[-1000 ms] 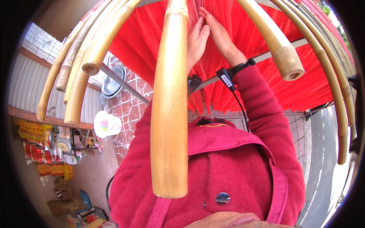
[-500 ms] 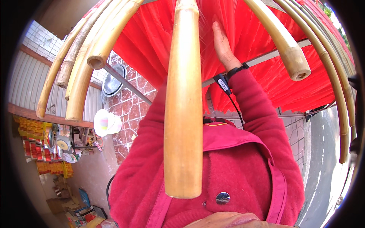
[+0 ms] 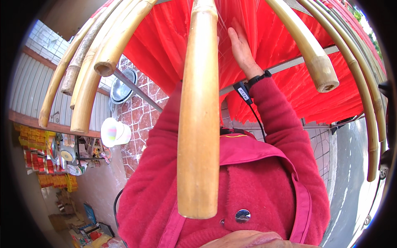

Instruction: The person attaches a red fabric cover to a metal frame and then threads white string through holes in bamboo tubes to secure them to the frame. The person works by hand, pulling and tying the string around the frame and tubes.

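Over the last second the two hands that were raised side by side at the top centre have parted company in view: only the right hand (image 3: 242, 49) shows now, while the left hand has slid behind the thick bamboo pole (image 3: 198, 111) that runs down the middle of the frame, so whether its fingers are spread or closed cannot be told. The right hand has also moved a little higher and flattened out; its fingers (image 3: 235, 35) lie straight and pressed together, palm against the hanging red strands (image 3: 264, 37) at the top centre, holding nothing. Judging by this, the work on those strands is still going on, a smoothing or sorting by touch rather than a grasp. A black wrist strap with a small black tag and cord (image 3: 245, 91) hangs from the right wrist, just below the hand. The strands themselves fan out from the upper centre toward the right edge, draped under a grey metal bar (image 3: 289, 64), with more curved bamboo poles (image 3: 89, 82) arching across the upper left and upper right. Of packages and signs: at the left edge, mid-height and lower, stand stacked red-and-yellow packets (image 3: 31, 144) on shelving, too small to make out further; flat boxes, one blue, lie on the floor at the lower left (image 3: 89, 215). A white bucket-like container (image 3: 115, 132) with a coloured patch sits left of centre before a tiled wall.
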The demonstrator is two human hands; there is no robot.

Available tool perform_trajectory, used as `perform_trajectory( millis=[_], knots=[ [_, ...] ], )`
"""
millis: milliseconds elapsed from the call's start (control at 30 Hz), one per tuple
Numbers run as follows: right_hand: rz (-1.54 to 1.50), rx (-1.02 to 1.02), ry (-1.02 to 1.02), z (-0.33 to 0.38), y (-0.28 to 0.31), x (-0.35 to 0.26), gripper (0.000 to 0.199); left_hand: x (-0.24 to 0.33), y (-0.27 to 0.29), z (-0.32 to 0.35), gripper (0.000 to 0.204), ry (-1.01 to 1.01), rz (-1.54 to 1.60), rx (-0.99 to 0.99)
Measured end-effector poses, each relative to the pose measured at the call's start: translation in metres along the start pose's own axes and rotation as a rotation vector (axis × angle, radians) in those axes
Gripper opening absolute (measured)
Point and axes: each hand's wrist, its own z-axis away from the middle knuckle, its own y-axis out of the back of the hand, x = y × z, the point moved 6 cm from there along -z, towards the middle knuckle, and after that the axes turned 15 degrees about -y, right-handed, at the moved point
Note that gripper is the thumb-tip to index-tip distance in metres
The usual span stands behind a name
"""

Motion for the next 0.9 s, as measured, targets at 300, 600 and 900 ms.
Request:
perform_trajectory(
  millis=[300,600,900],
  knots=[
    [0.050,0.002,-0.071,0.014,-0.017,-0.031,0.067,-0.018,-0.031,-0.019,0.046,0.260,0.603,0.109],
    [0.212,0.116,-0.011,0.011,-0.018,-0.049,0.066,0.004,-0.046,-0.026,0.053,0.206,0.743,0.127],
    [0.279,0.119,-0.029,0.009,-0.013,-0.039,0.065,-0.001,-0.009,-0.037,0.058,0.132,-0.051,0.254]
  ],
)
